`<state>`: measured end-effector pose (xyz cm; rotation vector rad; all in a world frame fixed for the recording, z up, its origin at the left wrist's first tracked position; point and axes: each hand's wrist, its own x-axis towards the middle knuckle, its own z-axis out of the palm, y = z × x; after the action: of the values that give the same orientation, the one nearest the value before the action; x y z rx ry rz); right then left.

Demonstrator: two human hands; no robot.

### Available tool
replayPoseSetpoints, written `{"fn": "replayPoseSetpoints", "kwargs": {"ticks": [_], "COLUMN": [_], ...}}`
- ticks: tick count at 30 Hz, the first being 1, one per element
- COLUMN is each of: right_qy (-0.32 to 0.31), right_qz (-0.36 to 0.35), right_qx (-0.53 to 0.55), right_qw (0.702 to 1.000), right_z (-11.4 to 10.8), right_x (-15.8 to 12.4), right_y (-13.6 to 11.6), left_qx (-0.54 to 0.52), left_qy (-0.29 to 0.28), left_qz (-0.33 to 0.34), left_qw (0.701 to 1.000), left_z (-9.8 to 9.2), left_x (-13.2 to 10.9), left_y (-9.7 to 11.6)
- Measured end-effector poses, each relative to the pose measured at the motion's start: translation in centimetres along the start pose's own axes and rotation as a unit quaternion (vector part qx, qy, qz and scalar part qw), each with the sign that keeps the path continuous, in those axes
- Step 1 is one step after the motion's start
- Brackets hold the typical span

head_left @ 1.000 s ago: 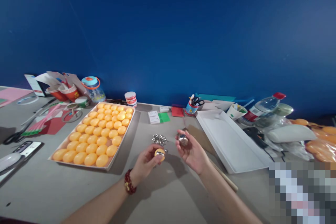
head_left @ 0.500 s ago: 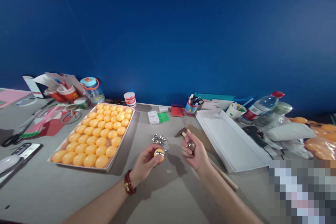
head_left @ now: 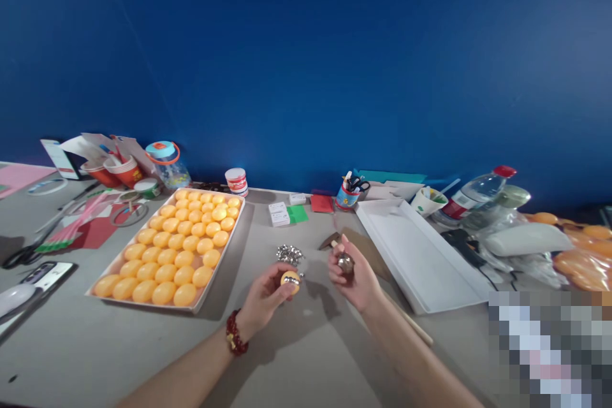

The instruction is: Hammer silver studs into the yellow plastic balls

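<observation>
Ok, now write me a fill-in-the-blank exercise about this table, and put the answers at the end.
The held orange ball is in the person's ____ hand. The shiny metallic object is in the person's ____ hand. The clear plastic bottle has a ____ cap. The wall behind the table is ____.

Missing words: left; right; red; blue.

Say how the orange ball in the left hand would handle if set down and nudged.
The orange ball would probably roll readily, being round, though the silvery pieces across it might make it wobble. Its smooth-looking surface suggests it could slip if the left hand held it loosely.
</observation>
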<state>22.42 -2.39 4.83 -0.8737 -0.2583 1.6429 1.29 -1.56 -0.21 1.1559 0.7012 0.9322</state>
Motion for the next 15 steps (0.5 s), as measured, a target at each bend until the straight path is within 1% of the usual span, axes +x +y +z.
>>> {"fn": "replayPoseSetpoints", "kwargs": {"ticks": [6, 10, 15], "right_qy": [0.035, 0.019, 0.029], "right_qz": [-0.010, 0.000, 0.001], "right_qx": [-0.039, -0.046, -0.065], "right_qw": [0.999, 0.999, 0.997], "right_z": [0.08, -0.51, -0.64], "right_x": [-0.10, 0.25, 0.27], "right_y": [0.09, 0.36, 0.56], "left_qx": [0.002, 0.009, 0.009], "left_qy": [0.006, 0.007, 0.014], "left_qz": [-0.002, -0.005, -0.008], "left_qw": [1.000, 1.000, 1.000], "left_z": [0.02, 0.10, 0.25], "left_x": [0.01, -0.03, -0.07], "left_y": [-0.06, 0.13, 0.37]}}
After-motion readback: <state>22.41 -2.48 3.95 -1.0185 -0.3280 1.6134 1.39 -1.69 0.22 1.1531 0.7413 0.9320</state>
